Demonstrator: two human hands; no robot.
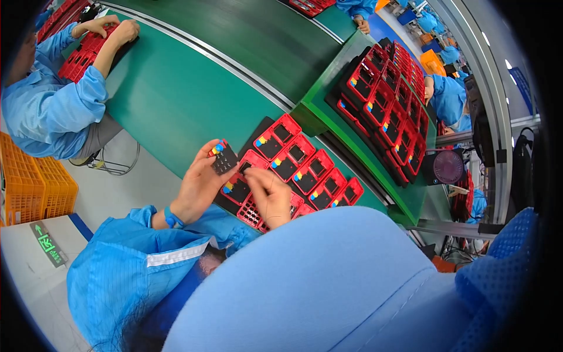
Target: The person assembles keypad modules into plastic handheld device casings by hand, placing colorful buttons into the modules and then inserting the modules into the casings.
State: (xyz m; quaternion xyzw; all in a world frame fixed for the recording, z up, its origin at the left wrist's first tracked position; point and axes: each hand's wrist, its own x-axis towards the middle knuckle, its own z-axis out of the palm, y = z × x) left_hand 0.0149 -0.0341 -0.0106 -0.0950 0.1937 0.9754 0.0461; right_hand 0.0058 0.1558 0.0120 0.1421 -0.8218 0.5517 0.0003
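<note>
My left hand [196,183] grips a small black board [225,162] with rows of small light spots, holding it tilted above the tray. Red, yellow and blue bits show at the board's top edge. Close beside it, the fingers of my right hand [271,198] are pinched together over a red phone housing [253,157]; whatever is between the fingertips is too small to make out. Beneath both hands lies a black tray [265,124] of red housings in rows. Several of these housings [296,154] carry dark windows and blue and yellow parts.
Stacked trays of red housings [387,111] stand on a raised green shelf [316,94] to the right. Beyond the green bench [170,100] runs a dark green belt [234,41]. At upper left a co-worker's hands [120,30] handle red housings. Orange crates [56,182] sit at the left.
</note>
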